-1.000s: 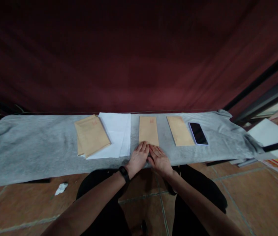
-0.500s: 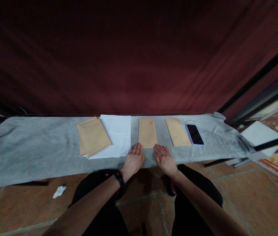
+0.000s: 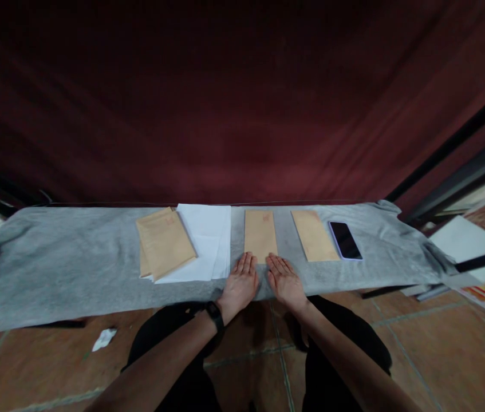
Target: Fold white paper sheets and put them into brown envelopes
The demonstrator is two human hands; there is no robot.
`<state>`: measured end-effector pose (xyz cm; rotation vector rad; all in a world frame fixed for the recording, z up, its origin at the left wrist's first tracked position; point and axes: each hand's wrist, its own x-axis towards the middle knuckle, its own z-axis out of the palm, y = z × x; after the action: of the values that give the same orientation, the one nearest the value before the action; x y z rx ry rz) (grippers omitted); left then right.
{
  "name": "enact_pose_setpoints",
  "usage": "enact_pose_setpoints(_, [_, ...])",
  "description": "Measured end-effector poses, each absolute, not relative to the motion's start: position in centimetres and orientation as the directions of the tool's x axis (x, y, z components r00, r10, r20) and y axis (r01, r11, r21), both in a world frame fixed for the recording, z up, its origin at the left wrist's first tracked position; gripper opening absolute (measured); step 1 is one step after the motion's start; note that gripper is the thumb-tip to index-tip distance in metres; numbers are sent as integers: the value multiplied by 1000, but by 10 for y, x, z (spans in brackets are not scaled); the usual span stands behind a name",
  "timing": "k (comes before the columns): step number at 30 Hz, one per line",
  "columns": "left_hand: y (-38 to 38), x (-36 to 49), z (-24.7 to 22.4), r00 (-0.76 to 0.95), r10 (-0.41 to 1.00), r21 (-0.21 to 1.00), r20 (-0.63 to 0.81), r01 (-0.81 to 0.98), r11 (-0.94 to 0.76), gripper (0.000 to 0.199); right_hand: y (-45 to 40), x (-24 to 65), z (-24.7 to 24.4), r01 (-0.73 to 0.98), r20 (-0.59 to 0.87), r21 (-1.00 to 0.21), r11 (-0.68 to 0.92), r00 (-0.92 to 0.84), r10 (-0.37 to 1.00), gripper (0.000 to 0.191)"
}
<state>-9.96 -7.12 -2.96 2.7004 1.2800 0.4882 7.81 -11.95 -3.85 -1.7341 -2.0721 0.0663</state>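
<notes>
A brown paper envelope (image 3: 260, 232) lies flat in front of me, with a small reddish print near its top right. My left hand (image 3: 242, 280) rests palm down with its fingertips on the envelope's lower left corner. On the lower right corner lie the fingertips of my right hand (image 3: 285, 279), also flat. Both hands have their fingers stretched out and grip nothing. To the right is a second brown envelope (image 3: 314, 236), slightly turned. On the left, several brown envelopes (image 3: 167, 243) overlap white paper sheets (image 3: 208, 240).
A grey cloth (image 3: 74, 257) covers the narrow bench. Right of the second envelope lies a phone (image 3: 345, 240) with a purple edge. Behind the bench hangs a dark red curtain (image 3: 242, 114). A crumpled white tissue (image 3: 104, 339) is on the tiled floor.
Both hands have moved slightly inward, their fingertips now over the envelope's lower corners instead of at its sides. The whole view has shifted a little.
</notes>
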Motion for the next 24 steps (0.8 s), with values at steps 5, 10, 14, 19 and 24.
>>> enact_pose_setpoints(5, [-66, -103, -22, 484, 837, 308, 257, 780, -546, 37, -119, 82, -35, 950, 341, -253, 181, -87, 936, 46])
enact_pose_setpoints(10, [-49, -95, -19, 370, 899, 501, 234, 747, -438, 46, -109, 68, -21, 986, 295, -128, 107, -65, 953, 36])
enact_pose_setpoints(14, [-28, -87, -25, 166, 977, 786, 137, 582, -209, 58, -104, 59, -13, 996, 255, -68, 60, -40, 966, 27])
enact_pose_setpoints(19, [-16, -80, -18, 129, 992, 966, -14, 259, -21, 69, -100, 58, -8, 996, 223, -82, 19, 0, 975, 26])
enact_pose_setpoints(24, [-24, -70, 10, 270, 963, 982, -4, -180, 55, 61, -88, 76, -5, 938, 232, -345, -34, 121, 965, 28])
